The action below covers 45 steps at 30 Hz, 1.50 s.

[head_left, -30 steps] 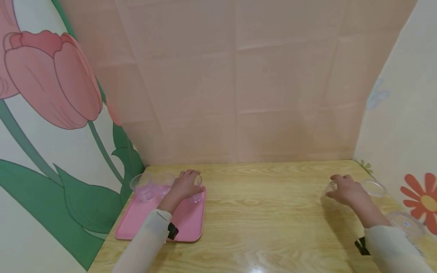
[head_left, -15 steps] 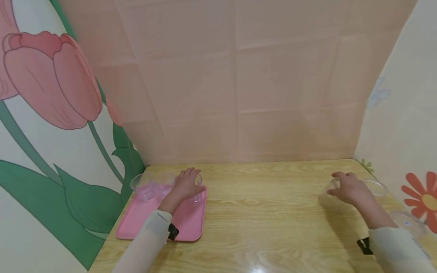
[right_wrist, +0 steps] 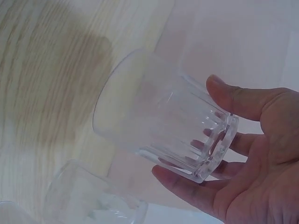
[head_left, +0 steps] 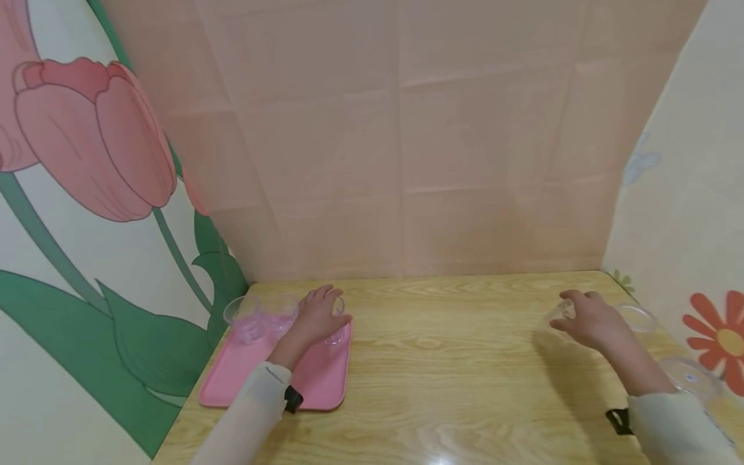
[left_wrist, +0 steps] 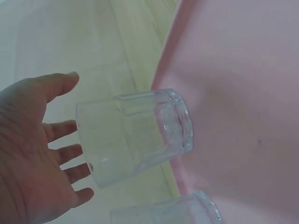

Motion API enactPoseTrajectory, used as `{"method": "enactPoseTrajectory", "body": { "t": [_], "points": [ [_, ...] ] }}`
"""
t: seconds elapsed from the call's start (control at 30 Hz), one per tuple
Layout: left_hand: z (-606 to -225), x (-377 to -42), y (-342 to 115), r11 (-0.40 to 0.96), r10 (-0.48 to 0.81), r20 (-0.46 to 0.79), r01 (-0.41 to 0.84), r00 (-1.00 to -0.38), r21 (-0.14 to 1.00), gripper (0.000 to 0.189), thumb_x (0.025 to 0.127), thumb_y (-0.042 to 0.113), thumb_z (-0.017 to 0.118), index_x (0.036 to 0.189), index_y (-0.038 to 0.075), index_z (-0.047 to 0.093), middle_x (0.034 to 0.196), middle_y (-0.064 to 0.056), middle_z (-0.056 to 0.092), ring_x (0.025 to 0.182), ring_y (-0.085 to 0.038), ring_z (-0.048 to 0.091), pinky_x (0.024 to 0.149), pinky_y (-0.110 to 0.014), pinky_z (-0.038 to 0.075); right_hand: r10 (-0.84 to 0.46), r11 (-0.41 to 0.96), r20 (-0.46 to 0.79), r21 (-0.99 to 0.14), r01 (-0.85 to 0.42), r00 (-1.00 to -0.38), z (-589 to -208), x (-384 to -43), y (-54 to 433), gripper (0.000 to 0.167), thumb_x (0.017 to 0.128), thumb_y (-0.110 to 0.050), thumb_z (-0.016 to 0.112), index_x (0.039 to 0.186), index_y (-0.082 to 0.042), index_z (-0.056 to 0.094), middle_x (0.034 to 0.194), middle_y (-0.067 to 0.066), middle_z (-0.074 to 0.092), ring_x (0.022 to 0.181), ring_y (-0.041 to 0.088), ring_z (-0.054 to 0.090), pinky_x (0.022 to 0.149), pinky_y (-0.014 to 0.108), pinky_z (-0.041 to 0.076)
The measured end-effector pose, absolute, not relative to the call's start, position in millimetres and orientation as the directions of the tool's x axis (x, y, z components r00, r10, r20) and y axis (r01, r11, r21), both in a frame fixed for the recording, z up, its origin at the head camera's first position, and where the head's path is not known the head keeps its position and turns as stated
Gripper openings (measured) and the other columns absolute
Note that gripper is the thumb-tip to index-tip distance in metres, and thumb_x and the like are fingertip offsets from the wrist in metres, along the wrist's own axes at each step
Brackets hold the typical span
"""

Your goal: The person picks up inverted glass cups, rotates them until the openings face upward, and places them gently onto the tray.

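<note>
On the far right edge of the pink tray (head_left: 322, 381) stands a clear tumbler (left_wrist: 133, 135), base down. My left hand (head_left: 316, 320) is at its rim, fingers spread and thumb apart; whether they touch it cannot be told. A second clear tumbler (left_wrist: 163, 212) stands beside it on the tray. Over the right of the table, my right hand (head_left: 593, 321) grips another clear tumbler (right_wrist: 163, 116) around its base, thumb on one side and fingers on the other. Its mouth points down towards the table, tilted. Part of it is hidden behind the hand in the head view.
More clear tumblers (head_left: 247, 323) stand at the tray's back left. Right of my right hand are two more clear tumblers, one rim (head_left: 636, 318) farther back and one tumbler (head_left: 688, 378) nearer the sleeve. A pink backdrop (head_left: 401, 161) and patterned side panels enclose the wooden table (head_left: 442, 374).
My right hand has shifted slightly left with the tumbler, which tilts more, and its shadow has moved left too. The left hand stays almost still by the tray tumbler.
</note>
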<state>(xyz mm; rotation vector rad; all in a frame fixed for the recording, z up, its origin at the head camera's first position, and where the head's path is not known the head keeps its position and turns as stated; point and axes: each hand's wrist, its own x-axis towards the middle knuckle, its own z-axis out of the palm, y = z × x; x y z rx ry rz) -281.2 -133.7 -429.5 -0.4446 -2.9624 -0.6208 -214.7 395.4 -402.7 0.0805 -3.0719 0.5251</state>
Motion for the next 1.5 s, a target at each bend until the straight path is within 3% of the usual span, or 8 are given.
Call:
{"method": "enactPoseTrajectory", "body": {
  "t": [0.6,0.93,1.5],
  "points": [
    [-433,-269,-136,0.832,0.303,0.272,0.392,-0.913,0.391,0.063,0.093,0.039,0.072,0.144,0.009,0.052,0.157,-0.017,0.039,0.144,-0.04,0.033,0.117,-0.063,0.023,-0.064,0.931,0.049,-0.356,-0.077,-0.997,-396,-206,375,0.081,0.097,-0.051,0.062,0.142,0.012,0.039,0.131,0.05,0.039,0.11,0.064,0.047,0.078,0.07,0.045],
    [-430,-262,-133,0.809,0.344,0.354,0.466,-0.87,0.358,0.061,0.092,0.038,0.073,0.141,0.008,0.055,0.152,-0.019,0.045,0.141,-0.039,0.039,0.114,-0.061,0.03,-0.059,0.918,0.067,-0.389,-0.08,-0.996,-396,-205,364,0.081,0.096,-0.053,0.063,0.142,0.01,0.042,0.131,0.05,0.041,0.112,0.066,0.045,0.084,0.072,0.044],
    [-425,-244,-124,0.771,0.321,0.335,0.45,-0.886,0.451,0.064,0.09,0.039,0.073,0.144,0.01,0.054,0.156,-0.014,0.041,0.144,-0.038,0.034,0.116,-0.062,0.027,-0.078,0.891,0.067,-0.443,-0.1,-0.995,-400,-203,341,0.079,0.098,-0.054,0.059,0.144,0.009,0.043,0.134,0.047,0.046,0.114,0.065,0.049,0.082,0.068,0.048]
  ]
}}
